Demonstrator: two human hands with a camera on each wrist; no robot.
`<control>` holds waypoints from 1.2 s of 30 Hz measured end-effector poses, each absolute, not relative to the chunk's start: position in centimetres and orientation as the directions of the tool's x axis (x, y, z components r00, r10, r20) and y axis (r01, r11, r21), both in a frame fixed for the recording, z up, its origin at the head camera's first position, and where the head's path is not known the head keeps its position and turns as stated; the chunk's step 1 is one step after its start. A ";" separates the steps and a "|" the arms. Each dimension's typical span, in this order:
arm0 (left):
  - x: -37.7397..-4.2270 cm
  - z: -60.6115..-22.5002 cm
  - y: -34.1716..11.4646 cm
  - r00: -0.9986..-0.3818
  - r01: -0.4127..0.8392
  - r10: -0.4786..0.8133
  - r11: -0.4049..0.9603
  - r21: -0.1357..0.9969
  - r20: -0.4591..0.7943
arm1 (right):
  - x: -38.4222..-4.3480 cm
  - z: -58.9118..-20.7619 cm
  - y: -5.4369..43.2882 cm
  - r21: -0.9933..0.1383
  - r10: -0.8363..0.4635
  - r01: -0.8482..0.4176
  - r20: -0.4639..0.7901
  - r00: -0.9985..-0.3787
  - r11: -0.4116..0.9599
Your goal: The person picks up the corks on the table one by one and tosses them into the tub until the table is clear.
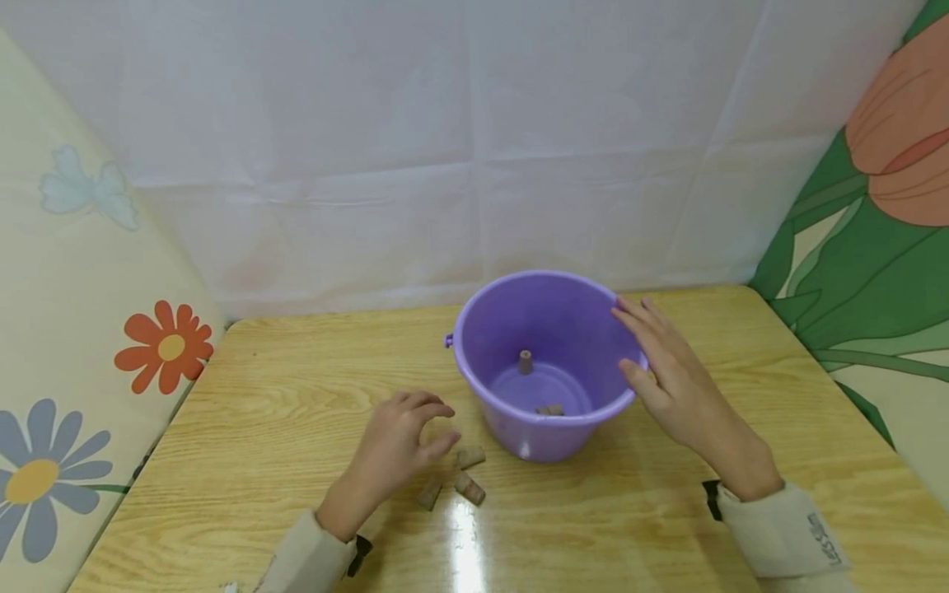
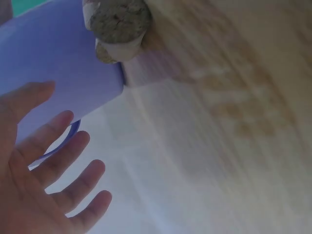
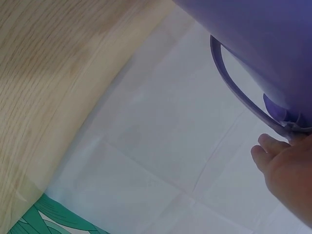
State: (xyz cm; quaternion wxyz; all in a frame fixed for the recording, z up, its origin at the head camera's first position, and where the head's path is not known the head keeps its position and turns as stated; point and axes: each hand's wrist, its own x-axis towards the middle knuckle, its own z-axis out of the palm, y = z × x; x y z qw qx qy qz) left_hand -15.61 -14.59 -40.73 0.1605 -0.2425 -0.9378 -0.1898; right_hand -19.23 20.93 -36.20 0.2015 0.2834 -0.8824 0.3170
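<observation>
A purple bucket stands upright on the table, with one cork stopper upright on its floor and another cork lying near its front wall. My left hand hovers left of the bucket, fingers spread and slightly bent, holding nothing. Just beside its thumb lie three more corks: one near the bucket, one in front and one partly under the hand. In the left wrist view, corks overlap the bucket. My right hand rests at the bucket's right rim, fingers extended.
The wooden table ends at a white cloth backdrop. Flower-printed panels flank it on the left and right. The bucket's handle hangs along its far side.
</observation>
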 end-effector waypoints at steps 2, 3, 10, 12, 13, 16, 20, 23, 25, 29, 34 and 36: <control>-15.5 -40.9 -14.5 -0.844 0.503 0.390 0.814 0.292 0.367 | -19.2 -36.2 20.9 -0.447 -0.372 -0.627 0.533 -0.760 0.638; -15.4 -40.9 -14.4 -0.852 0.494 0.387 0.816 0.300 0.352 | -19.2 -36.2 20.9 -0.448 -0.371 -0.625 0.532 -0.761 0.639; -15.0 -41.4 -14.3 -0.885 0.453 0.373 0.830 0.327 0.278 | -19.2 -36.1 20.9 -0.455 -0.374 -0.626 0.528 -0.763 0.634; -15.0 -41.6 -14.3 -0.887 0.450 0.375 0.831 0.326 0.269 | -19.2 -36.1 20.9 -0.458 -0.376 -0.626 0.525 -0.763 0.631; -15.0 -41.7 -14.2 -0.887 0.451 0.377 0.831 0.325 0.266 | -19.2 -36.1 20.9 -0.460 -0.376 -0.625 0.524 -0.764 0.631; -15.0 -41.8 -14.2 -0.888 0.450 0.379 0.830 0.330 0.260 | -19.3 -36.0 20.9 -0.466 -0.376 -0.623 0.519 -0.767 0.628; -15.0 -41.9 -14.2 -0.887 0.455 0.387 0.831 0.321 0.253 | -19.3 -36.0 20.9 -0.471 -0.377 -0.620 0.514 -0.771 0.628; -15.0 -41.9 -14.2 -0.887 0.456 0.398 0.834 0.310 0.234 | -19.3 -36.0 21.0 -0.474 -0.376 -0.617 0.509 -0.774 0.628; -15.0 -41.8 -14.2 -0.891 0.451 0.403 0.836 0.313 0.209 | -19.3 -36.0 21.0 -0.478 -0.375 -0.616 0.508 -0.775 0.626; -15.1 -41.8 -14.3 -0.897 0.443 0.415 0.835 0.326 0.156 | -19.2 -36.0 20.9 -0.486 -0.373 -0.613 0.503 -0.779 0.623; -15.1 -41.9 -14.3 -0.896 0.439 0.433 0.831 0.342 0.099 | -19.1 -36.1 20.9 -0.495 -0.370 -0.608 0.499 -0.784 0.621; -15.1 -42.0 -14.4 -0.894 0.439 0.441 0.830 0.344 0.078 | -19.1 -36.1 20.9 -0.496 -0.369 -0.608 0.499 -0.784 0.621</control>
